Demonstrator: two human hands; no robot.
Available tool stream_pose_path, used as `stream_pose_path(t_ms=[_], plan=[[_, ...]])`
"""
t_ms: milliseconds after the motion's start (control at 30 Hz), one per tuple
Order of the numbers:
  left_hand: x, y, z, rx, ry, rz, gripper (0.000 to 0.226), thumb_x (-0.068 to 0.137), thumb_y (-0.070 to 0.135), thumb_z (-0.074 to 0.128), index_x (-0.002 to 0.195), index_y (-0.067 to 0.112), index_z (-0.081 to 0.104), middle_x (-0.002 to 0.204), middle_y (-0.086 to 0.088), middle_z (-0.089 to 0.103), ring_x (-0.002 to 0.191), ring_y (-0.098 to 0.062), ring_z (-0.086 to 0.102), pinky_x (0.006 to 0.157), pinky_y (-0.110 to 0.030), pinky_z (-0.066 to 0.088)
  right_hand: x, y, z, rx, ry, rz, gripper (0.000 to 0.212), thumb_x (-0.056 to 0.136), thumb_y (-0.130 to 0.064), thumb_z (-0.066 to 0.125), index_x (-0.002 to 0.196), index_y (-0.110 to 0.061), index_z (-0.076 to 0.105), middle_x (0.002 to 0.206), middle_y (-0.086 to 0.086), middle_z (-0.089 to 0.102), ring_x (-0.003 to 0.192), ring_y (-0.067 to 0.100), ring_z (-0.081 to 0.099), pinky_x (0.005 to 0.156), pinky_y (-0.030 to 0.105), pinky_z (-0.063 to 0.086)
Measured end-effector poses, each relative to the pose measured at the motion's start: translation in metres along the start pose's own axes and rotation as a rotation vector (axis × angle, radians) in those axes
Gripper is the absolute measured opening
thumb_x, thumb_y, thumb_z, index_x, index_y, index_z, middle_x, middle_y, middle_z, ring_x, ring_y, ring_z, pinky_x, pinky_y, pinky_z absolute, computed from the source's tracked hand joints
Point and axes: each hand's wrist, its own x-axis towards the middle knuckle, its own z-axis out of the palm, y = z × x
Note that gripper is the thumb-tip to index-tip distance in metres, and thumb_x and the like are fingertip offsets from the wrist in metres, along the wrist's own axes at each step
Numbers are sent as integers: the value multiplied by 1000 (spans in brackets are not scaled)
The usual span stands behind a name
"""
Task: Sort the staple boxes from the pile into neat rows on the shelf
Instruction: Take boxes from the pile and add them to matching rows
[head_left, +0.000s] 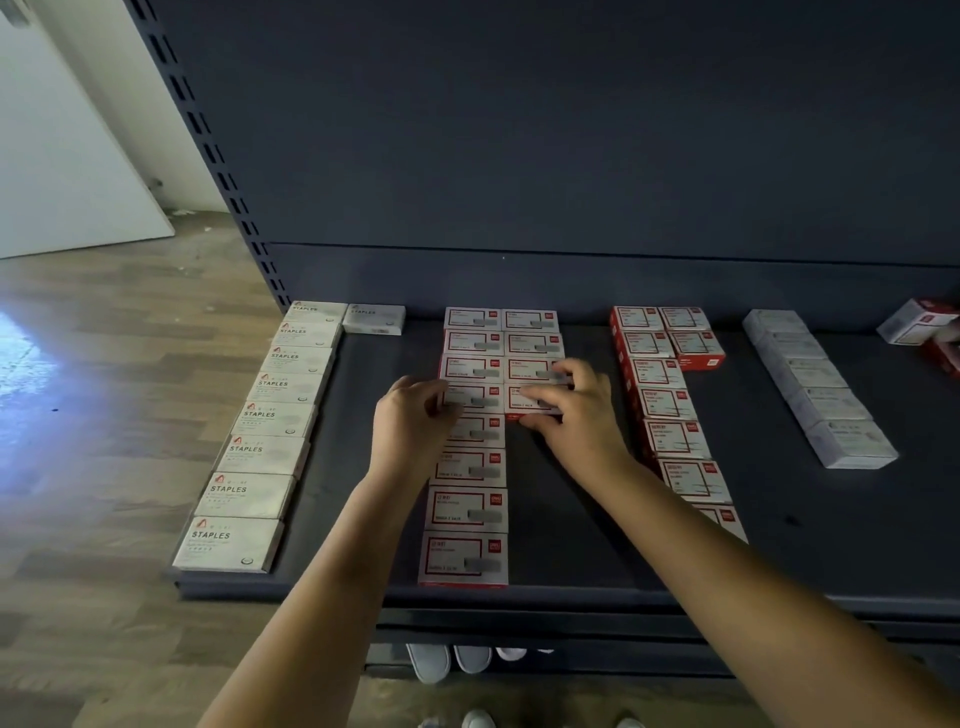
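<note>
Seemingly mid-placement, the head view shows the right hand (571, 410) curled around a red-and-white staple box (531, 400), setting it at the near end of the second red-framed row (532, 345). The left hand (410, 415) rests with bent fingers against the neighbouring full row (470, 447); whether it pinches a box cannot be told. A sideways nudge from either hand could skew both rows. The dark shelf (571, 519) lies bare in front of the held box, giving room toward the front edge. Remaining pile boxes (917, 319) sit far right.
</note>
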Motion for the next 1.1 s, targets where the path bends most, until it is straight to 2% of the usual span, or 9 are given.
stream_pose_path(t_ms=[167, 233, 300, 467, 633, 733, 867, 1000, 1100], plan=[[5, -2, 1, 23, -15, -4, 23, 87, 15, 65, 109, 10, 70, 100, 0, 55, 85, -12, 56, 63, -6, 38, 1, 2, -3, -83, -1, -28, 34, 74, -12, 75, 107, -8, 70, 109, 11, 53, 107, 28, 42, 91, 28, 40], [5, 0, 2, 73, -35, 0, 24, 89, 17, 62, 112, 11, 68, 102, 0, 52, 90, -13, 54, 68, -11, 43, 2, -2, -6, -140, -18, -48, 34, 78, -17, 73, 111, -11, 68, 110, 8, 52, 107, 26, 42, 90, 32, 43], [4, 6, 2, 177, -56, 31, 26, 92, 20, 58, 116, 13, 67, 111, -3, 51, 103, -20, 53, 82, -25, 48, 2, -6, -11, -196, -69, -58, 36, 83, -22, 67, 119, -17, 64, 116, 3, 48, 110, 21, 38, 91, 30, 41], [-8, 34, 10, 337, -61, 214, 33, 91, 22, 57, 123, 17, 60, 135, -7, 43, 124, -28, 35, 94, -35, 40, -12, -6, -30, -142, -78, -95, 32, 89, -19, 58, 121, -16, 60, 123, 1, 47, 118, 18, 38, 97, 31, 40], [-29, 81, 41, 278, -68, 510, 28, 76, 14, 64, 103, 10, 71, 113, -16, 60, 104, -42, 54, 82, -46, 49, -37, 19, -70, -48, 101, -166, 24, 82, -10, 63, 105, -7, 68, 109, 11, 58, 104, 29, 54, 86, 37, 48], [-40, 115, 64, 268, -74, 579, 32, 70, 19, 62, 99, 9, 72, 103, -14, 64, 93, -39, 60, 76, -42, 51, -50, 47, -102, 15, 176, -187, 24, 80, -17, 53, 91, -5, 70, 95, 9, 62, 91, 28, 59, 77, 34, 52], [-59, 162, 105, 243, -84, 618, 34, 72, 19, 60, 102, 8, 70, 107, -12, 63, 97, -38, 59, 76, -45, 53, -71, 98, -143, 11, 224, -178, 19, 75, -9, 60, 89, -4, 71, 91, 8, 64, 87, 26, 61, 78, 21, 44], [-78, 213, 155, 230, -115, 659, 38, 77, 25, 47, 102, 7, 69, 104, -13, 63, 92, -37, 60, 75, -43, 54, -90, 151, -182, 16, 199, -155, 23, 73, -11, 60, 93, -7, 71, 93, 7, 65, 89, 25, 62, 78, 27, 51], [-88, 242, 193, 246, -165, 684, 39, 76, 23, 41, 100, 9, 69, 99, -10, 63, 90, -33, 61, 71, -43, 55, -102, 190, -210, 26, 197, -133, 23, 73, -11, 60, 93, -9, 71, 96, 6, 66, 90, 25, 62, 77, 26, 49]])
